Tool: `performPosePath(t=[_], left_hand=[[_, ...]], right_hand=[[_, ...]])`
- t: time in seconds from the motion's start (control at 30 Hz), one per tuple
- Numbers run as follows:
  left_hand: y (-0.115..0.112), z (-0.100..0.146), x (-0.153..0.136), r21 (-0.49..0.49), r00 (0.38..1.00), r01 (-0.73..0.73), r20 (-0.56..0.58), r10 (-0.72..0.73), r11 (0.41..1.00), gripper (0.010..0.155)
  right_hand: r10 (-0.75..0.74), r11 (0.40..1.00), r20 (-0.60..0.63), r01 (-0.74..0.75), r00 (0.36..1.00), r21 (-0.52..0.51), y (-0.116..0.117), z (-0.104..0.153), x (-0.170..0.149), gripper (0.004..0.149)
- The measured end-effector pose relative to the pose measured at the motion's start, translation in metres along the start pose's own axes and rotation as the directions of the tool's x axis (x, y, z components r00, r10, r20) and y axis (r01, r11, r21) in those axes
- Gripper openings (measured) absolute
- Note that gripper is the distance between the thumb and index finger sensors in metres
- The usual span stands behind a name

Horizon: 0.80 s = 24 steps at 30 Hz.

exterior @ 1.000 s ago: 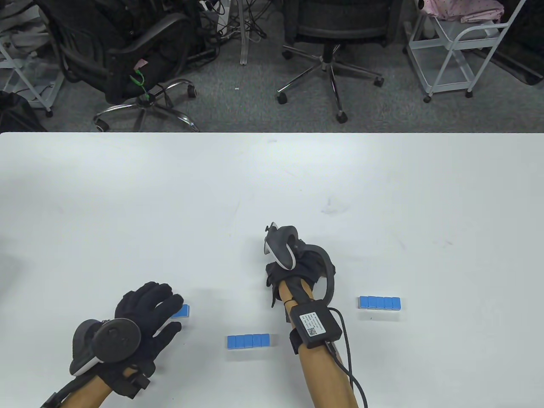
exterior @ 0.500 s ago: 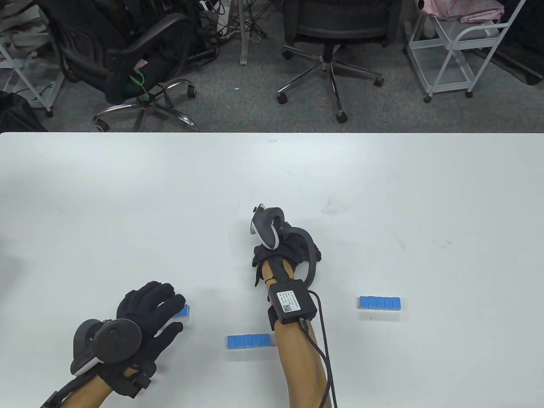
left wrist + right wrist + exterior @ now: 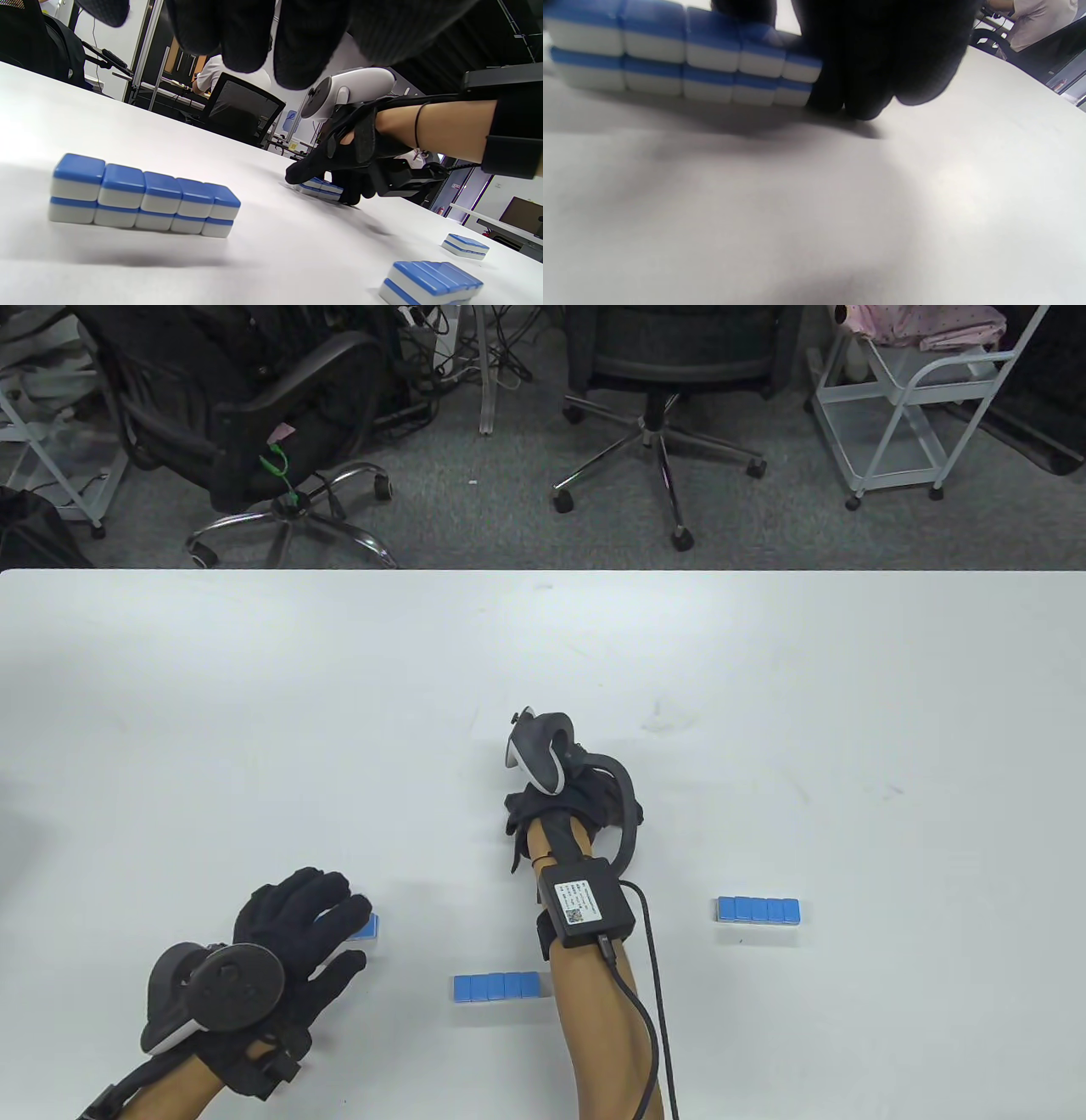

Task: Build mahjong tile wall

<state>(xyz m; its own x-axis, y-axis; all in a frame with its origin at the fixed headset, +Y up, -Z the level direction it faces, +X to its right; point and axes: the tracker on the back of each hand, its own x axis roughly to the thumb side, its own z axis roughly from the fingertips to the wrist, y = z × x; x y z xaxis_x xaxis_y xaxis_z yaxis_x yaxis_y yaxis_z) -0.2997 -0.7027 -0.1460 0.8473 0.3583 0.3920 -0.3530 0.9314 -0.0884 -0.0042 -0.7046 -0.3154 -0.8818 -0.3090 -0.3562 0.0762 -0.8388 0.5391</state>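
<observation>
Blue-backed white mahjong tiles stand in two-layer blocks on the white table (image 3: 254, 687). My left hand (image 3: 339, 909) hangs with straight fingers (image 3: 254, 38) just above the left block (image 3: 366, 927) (image 3: 142, 195), partly covering it from above. At the table's middle, my right hand (image 3: 567, 802) (image 3: 335, 169) grips another block (image 3: 683, 55) (image 3: 318, 188), which sits on the table. Its fingers (image 3: 861, 63) wrap the block's right end and far side. The table view hides that block under the hand and tracker.
Two more tile blocks lie free: one near the front centre (image 3: 496, 987) (image 3: 430, 281), one to the right (image 3: 758, 909) (image 3: 464, 245). Office chairs (image 3: 653, 381) and a white cart (image 3: 916, 407) stand beyond the table's far edge.
My right hand has slid away from me and to the left across the table, then settled. The left hand has stayed over its block.
</observation>
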Motion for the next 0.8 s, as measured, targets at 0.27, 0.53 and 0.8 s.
performPosePath(t=[0.27,0.53,0.8], left_hand=[[0.0,0.001,0.0,0.001,1.0,0.003,0.001,-0.003,1.0,0.061],[0.001,0.003,0.001,0.002,1.0,-0.001,-0.002,0.001,1.0,0.061],[-0.001,0.002,0.002,-0.006,1.0,-0.004,-0.001,0.004,1.0,0.061]], right_hand=[[-0.085,0.992,0.027,0.082,0.996,0.096,-0.01,0.006,-0.017,0.1],[-0.218,0.974,0.077,0.222,0.973,-0.046,-0.029,0.019,-0.118,0.095],[-0.408,0.91,-0.035,0.41,0.912,0.064,0.054,-0.008,-0.247,0.094]])
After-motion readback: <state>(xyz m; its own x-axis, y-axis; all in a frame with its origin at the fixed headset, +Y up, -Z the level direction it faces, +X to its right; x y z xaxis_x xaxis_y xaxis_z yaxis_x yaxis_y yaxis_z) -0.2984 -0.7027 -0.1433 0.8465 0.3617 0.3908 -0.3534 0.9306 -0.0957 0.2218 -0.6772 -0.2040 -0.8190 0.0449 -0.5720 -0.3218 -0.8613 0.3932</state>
